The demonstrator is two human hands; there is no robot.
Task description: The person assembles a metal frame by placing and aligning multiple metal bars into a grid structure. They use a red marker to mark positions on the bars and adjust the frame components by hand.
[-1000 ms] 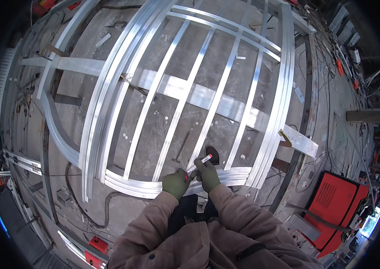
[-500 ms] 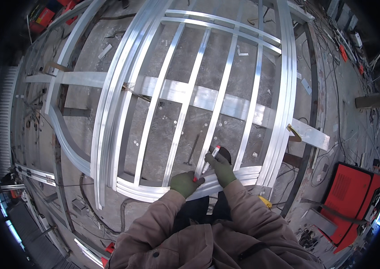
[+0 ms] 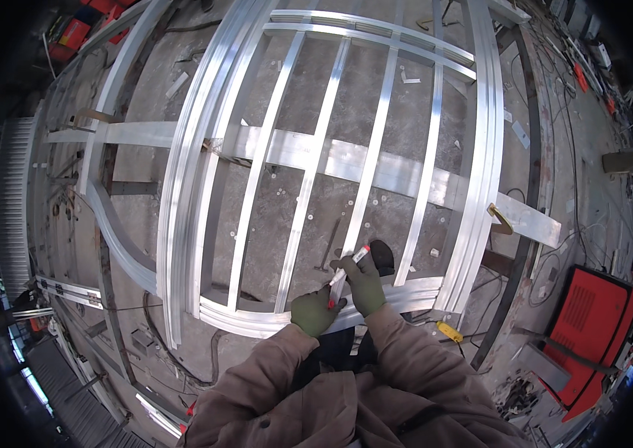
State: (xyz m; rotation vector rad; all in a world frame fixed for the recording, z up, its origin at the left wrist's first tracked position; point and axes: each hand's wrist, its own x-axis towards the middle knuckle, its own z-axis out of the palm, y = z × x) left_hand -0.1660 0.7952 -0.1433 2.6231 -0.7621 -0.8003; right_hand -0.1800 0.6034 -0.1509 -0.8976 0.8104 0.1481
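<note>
My right hand (image 3: 365,287), in a green glove with dark fingertips, is closed on a white marker (image 3: 349,267) with a red end. The marker slants down to the left, its lower tip over the end of a bare metal bar (image 3: 359,216). Just left of it, my left hand (image 3: 315,312), gloved the same way, rests by the near rail (image 3: 245,317) of a silvery metal frame. Its fingers are closed on a small red piece (image 3: 331,304), which looks like the marker's cap. Whether the tip touches metal I cannot tell.
The frame's thick side rails (image 3: 473,187) enclose several parallel bars. A flat metal beam (image 3: 275,147) crosses beneath. A red machine case (image 3: 593,321) stands at right, near a yellow tool (image 3: 448,332). A hammer-like tool (image 3: 329,246) and scraps lie on the floor; cables (image 3: 563,149) trail along the right.
The marker has tilted further to the left in my right hand, and its lower tip is closer to my left hand. The whole view has shifted slightly.
</note>
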